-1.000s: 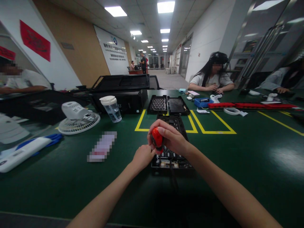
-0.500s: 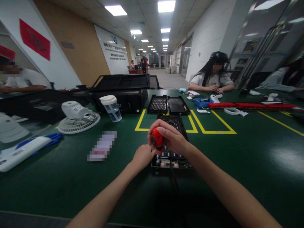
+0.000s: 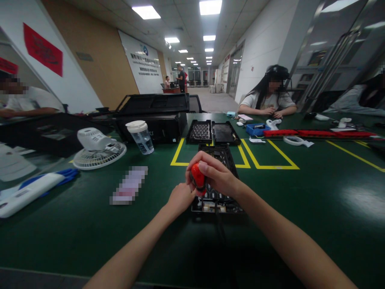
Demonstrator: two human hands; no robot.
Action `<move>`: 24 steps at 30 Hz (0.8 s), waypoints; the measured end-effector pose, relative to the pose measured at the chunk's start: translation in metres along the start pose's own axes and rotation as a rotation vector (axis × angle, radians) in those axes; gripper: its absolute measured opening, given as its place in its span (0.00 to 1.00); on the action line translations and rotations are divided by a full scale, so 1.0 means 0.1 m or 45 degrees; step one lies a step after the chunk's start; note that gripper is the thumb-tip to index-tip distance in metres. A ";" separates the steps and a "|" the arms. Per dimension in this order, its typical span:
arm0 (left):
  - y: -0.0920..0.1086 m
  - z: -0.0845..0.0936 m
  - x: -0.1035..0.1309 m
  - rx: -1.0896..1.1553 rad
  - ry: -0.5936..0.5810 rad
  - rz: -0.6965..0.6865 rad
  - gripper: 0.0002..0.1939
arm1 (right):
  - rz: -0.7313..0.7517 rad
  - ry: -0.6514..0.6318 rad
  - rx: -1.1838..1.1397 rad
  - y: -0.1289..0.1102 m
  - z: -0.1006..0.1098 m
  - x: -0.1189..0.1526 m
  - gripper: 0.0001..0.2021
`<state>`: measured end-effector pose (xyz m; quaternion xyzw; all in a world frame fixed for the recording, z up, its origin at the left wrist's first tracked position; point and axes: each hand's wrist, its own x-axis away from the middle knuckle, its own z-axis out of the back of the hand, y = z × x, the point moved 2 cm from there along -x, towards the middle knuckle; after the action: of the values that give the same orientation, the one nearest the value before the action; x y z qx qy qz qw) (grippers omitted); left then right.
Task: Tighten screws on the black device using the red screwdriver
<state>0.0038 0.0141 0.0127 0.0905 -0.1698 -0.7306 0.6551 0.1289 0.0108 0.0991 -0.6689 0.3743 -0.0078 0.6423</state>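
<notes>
My right hand (image 3: 217,176) is wrapped around the red handle of a screwdriver (image 3: 197,176), held upright over the near left corner of a black circuit board assembly (image 3: 220,158) lying on the green table (image 3: 90,224). My left hand (image 3: 180,198) rests just left of that corner, fingers curled by the screwdriver's shaft, which they mostly hide. The tip's contact point is hidden from me.
A black screw tray (image 3: 199,132) and its lid (image 3: 225,133) lie behind the board inside yellow tape lines. A white fan (image 3: 98,149), lidded cup (image 3: 140,137) and black case (image 3: 156,114) stand left. Other people sit at the far right and left.
My right hand has shifted slightly on the red handle, as if turning it; the hands otherwise stay over the same corner of the board.
</notes>
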 end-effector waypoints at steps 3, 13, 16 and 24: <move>-0.02 -0.03 -0.03 0.004 0.020 -0.025 0.16 | 0.031 0.018 -0.005 -0.01 0.03 0.00 0.07; -0.08 -0.10 -0.08 -0.046 0.025 -0.095 0.16 | 0.081 0.039 0.054 -0.07 0.03 -0.02 0.06; -0.09 -0.11 -0.09 -0.074 0.031 -0.100 0.17 | 0.109 0.051 0.057 -0.08 0.04 -0.02 0.05; -0.11 -0.15 -0.12 -0.095 0.036 -0.093 0.17 | 0.098 0.069 0.055 -0.09 0.04 -0.01 0.05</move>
<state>0.0001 0.0245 -0.0058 0.0825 -0.1298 -0.7586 0.6332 0.1344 0.0144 0.1066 -0.6395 0.4166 -0.0092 0.6461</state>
